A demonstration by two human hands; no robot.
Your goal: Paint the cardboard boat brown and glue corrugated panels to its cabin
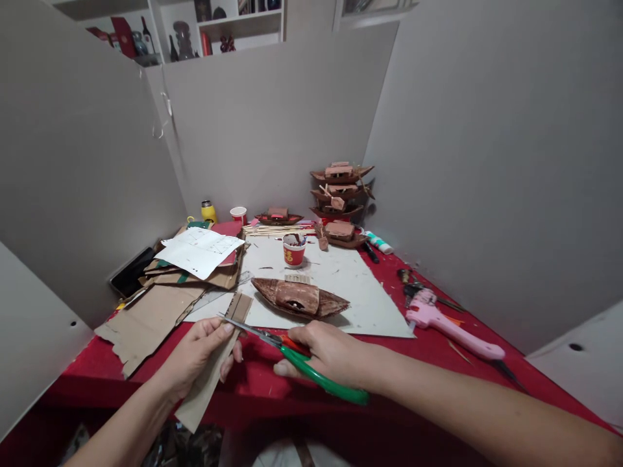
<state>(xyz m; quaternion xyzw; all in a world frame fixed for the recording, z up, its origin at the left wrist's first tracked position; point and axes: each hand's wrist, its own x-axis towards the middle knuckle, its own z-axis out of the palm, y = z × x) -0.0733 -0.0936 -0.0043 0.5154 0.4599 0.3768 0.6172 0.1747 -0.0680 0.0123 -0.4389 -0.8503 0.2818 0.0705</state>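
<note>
My left hand (209,347) is closed on a long strip of brown cardboard (200,394), thumb on top and fingers beneath. The strip slants from the table's front edge up toward the white board. My right hand (321,353) grips scissors (326,384) with green and orange-red handles. Their blades lie across the strip just beyond my left thumb, pointing left. Whether the blades are fully closed is hard to make out. Just beyond my hands, a brown model boat (299,299) with an arched cover sits on the white board (374,318).
Cardboard pieces (150,318) and white paper (199,250) are piled at left beside a black phone (132,272). A red paper cup (294,253) stands mid-board. Stacked model boats (341,174) are at the back. A pink glue gun (452,334) lies at right, along the grey partition.
</note>
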